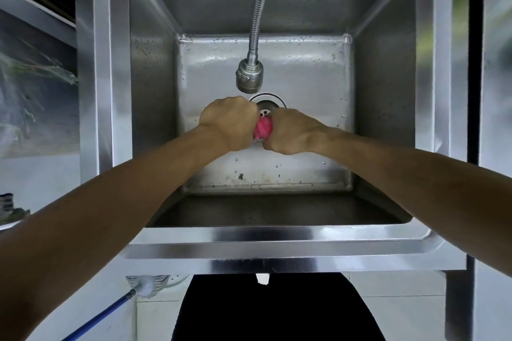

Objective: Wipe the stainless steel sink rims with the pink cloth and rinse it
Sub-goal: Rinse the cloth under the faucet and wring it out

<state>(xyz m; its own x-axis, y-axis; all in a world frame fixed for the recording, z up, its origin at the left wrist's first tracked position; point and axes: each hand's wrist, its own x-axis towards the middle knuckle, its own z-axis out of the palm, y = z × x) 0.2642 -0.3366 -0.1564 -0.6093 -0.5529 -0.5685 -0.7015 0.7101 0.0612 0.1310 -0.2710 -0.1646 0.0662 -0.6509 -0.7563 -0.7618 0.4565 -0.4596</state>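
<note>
Both my fists are held over the middle of the stainless steel sink (277, 241), gripping the pink cloth (262, 128) between them. My left hand (230, 120) is shut on one end and my right hand (291, 131) on the other. Only a short bunched piece of cloth shows between the fists; the rest is hidden inside them. The flexible faucet hose ends in a spray head (248, 76) just above and behind my left hand. No water stream is visible. The drain (267, 102) lies right behind the hands.
Droplets and a few dark specks dot the basin floor (263, 171). The wide steel rim runs along the near edge, left side (102, 63) and right side (440, 63). A blue-handled mop (110, 313) leans below the sink at left.
</note>
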